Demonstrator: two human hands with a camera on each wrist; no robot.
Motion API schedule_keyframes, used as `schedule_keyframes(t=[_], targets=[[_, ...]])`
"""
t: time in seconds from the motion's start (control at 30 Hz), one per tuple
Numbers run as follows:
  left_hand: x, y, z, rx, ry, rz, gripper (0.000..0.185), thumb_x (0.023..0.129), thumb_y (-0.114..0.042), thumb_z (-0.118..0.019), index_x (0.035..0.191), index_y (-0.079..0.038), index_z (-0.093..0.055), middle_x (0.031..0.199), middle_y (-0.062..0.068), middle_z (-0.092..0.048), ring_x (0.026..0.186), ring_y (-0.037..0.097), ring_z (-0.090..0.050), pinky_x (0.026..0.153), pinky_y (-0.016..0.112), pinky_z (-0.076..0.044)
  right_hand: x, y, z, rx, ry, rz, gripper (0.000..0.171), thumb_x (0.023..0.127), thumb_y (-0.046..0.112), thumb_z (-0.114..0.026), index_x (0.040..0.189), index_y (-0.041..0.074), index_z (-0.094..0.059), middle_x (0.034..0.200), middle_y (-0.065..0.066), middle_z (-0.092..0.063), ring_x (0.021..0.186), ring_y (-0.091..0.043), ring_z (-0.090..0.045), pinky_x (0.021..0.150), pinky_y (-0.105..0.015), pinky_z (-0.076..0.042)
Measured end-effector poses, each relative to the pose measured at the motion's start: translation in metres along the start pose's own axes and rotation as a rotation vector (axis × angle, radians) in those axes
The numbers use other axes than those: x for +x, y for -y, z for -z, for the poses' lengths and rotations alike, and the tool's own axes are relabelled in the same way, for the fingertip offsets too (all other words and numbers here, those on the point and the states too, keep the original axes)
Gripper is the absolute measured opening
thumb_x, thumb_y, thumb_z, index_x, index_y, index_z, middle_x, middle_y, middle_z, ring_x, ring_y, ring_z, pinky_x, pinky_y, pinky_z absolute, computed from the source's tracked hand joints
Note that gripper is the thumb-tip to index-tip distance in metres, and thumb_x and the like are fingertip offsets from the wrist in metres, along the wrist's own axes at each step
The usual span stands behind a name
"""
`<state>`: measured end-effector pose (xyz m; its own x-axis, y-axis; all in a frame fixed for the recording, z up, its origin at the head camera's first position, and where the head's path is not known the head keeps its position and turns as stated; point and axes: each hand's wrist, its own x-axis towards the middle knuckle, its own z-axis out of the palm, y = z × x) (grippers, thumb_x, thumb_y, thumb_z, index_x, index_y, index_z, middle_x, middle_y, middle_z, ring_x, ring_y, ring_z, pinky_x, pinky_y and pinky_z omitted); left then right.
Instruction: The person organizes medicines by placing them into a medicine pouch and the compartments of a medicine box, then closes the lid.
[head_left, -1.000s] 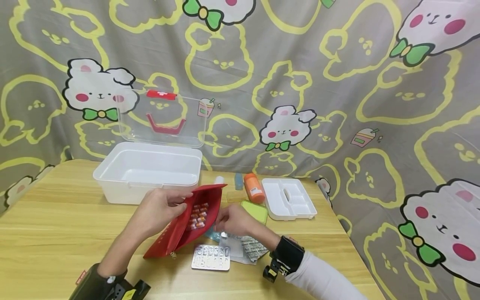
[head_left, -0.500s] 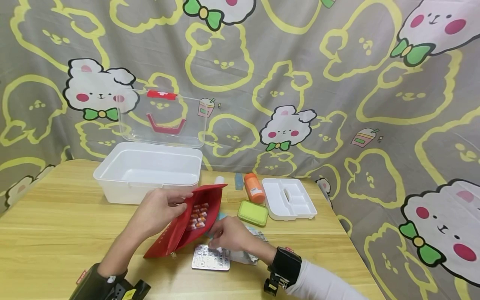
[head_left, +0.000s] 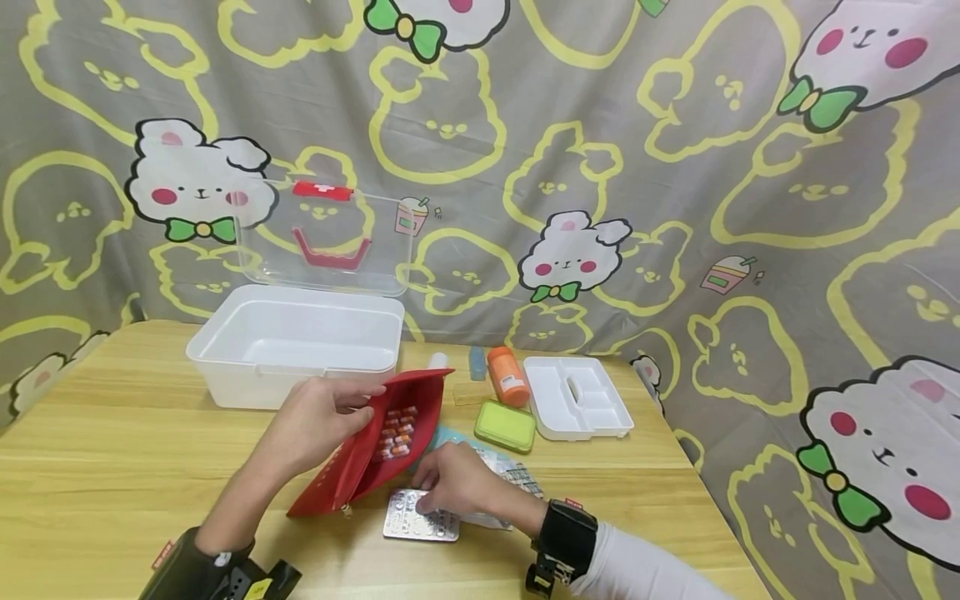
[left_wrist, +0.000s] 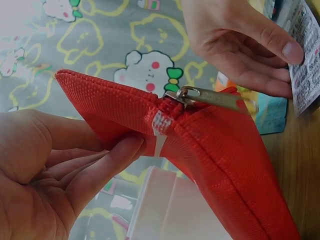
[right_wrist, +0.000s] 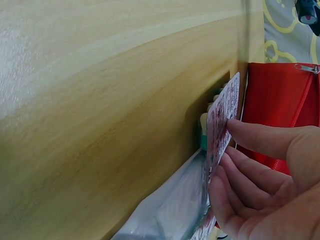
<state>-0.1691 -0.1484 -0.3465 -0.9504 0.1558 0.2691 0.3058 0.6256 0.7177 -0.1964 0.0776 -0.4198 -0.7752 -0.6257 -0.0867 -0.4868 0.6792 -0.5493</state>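
My left hand grips the top edge of a red zip pouch, thumb on one side and fingers on the other. The pouch's mouth gapes towards the right, and a blister pack of orange-and-white capsules shows inside. Right of the pouch, my right hand pinches at a silver blister pack on the table. The thumb lies on its printed foil while the other fingers curl at its edge. Green-and-tan capsules show on the pack's underside.
Behind the pouch stands a white box with its clear lid raised. Flat packets lie partly beneath my right forearm. Beyond are a yellow-green case, an orange bottle, a small blue item and a white divided tray.
My right hand has moved from beside the pouch's opening, down and nearer to me, onto the silver blister pack. The left hand and pouch have stayed still.
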Motion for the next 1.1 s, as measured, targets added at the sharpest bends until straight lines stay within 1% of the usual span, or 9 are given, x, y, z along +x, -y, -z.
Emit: schedule_keyframes(t=[0.17, 0.3, 0.57, 0.8, 1.0, 1.1], targets=[[0.0, 0.0, 0.0, -0.007, 0.01, 0.019, 0.029, 0.088, -0.002, -0.073, 0.117, -0.004, -0.076, 0.117, 0.017, -0.074, 0.103, 0.034, -0.073, 0.076, 0.04, -0.063, 0.001, -0.001, -0.001, 0.015, 0.007, -0.004, 0.016, 0.072, 0.01, -0.088, 0.085, 0.011, -0.079, 0.07, 0.009, -0.072, 0.062, 0.007, -0.058, 0.06, -0.011, -0.048], [0.0, 0.001, 0.0, -0.005, 0.008, 0.015, 0.028, 0.088, -0.002, -0.073, 0.116, -0.004, -0.076, 0.115, 0.017, -0.075, 0.103, 0.034, -0.073, 0.076, 0.04, -0.063, 0.001, -0.002, 0.001, 0.023, 0.009, 0.004, 0.014, 0.073, 0.008, -0.086, 0.085, 0.011, -0.079, 0.068, 0.01, -0.069, 0.061, 0.007, -0.056, 0.06, -0.011, -0.047], [0.0, 0.0, 0.0, 0.014, -0.002, 0.002, 0.028, 0.088, -0.002, -0.072, 0.115, -0.005, -0.077, 0.115, 0.016, -0.075, 0.104, 0.033, -0.073, 0.077, 0.041, -0.063, 0.0, -0.002, 0.009, 0.121, 0.017, -0.016, 0.011, 0.076, 0.001, -0.082, 0.08, 0.009, -0.076, 0.063, 0.008, -0.066, 0.058, 0.004, -0.056, 0.057, -0.014, -0.047], [0.0, 0.0, 0.0, 0.009, 0.0, 0.004, 0.028, 0.088, -0.002, -0.073, 0.115, -0.005, -0.077, 0.116, 0.016, -0.075, 0.104, 0.033, -0.073, 0.077, 0.041, -0.063, -0.001, 0.001, 0.015, 0.122, 0.029, -0.003, 0.01, 0.075, -0.001, -0.081, 0.079, 0.007, -0.075, 0.062, 0.008, -0.065, 0.057, 0.005, -0.056, 0.057, -0.014, -0.048], [0.0, 0.0, 0.0, 0.002, 0.001, 0.008, 0.028, 0.088, -0.002, -0.073, 0.116, -0.004, -0.077, 0.117, 0.016, -0.075, 0.105, 0.033, -0.073, 0.078, 0.041, -0.063, -0.002, 0.003, 0.017, 0.148, 0.051, -0.034, 0.011, 0.076, -0.002, -0.081, 0.078, 0.007, -0.075, 0.063, 0.005, -0.068, 0.057, 0.003, -0.058, 0.056, -0.015, -0.048], [0.0, 0.0, 0.0, -0.002, 0.005, 0.009, 0.028, 0.088, -0.003, -0.073, 0.117, -0.004, -0.076, 0.117, 0.016, -0.074, 0.104, 0.033, -0.073, 0.077, 0.041, -0.063, -0.003, 0.004, 0.019, 0.146, 0.058, -0.045, 0.011, 0.076, -0.002, -0.081, 0.078, 0.007, -0.075, 0.062, 0.006, -0.067, 0.055, 0.002, -0.057, 0.054, -0.015, -0.048]])
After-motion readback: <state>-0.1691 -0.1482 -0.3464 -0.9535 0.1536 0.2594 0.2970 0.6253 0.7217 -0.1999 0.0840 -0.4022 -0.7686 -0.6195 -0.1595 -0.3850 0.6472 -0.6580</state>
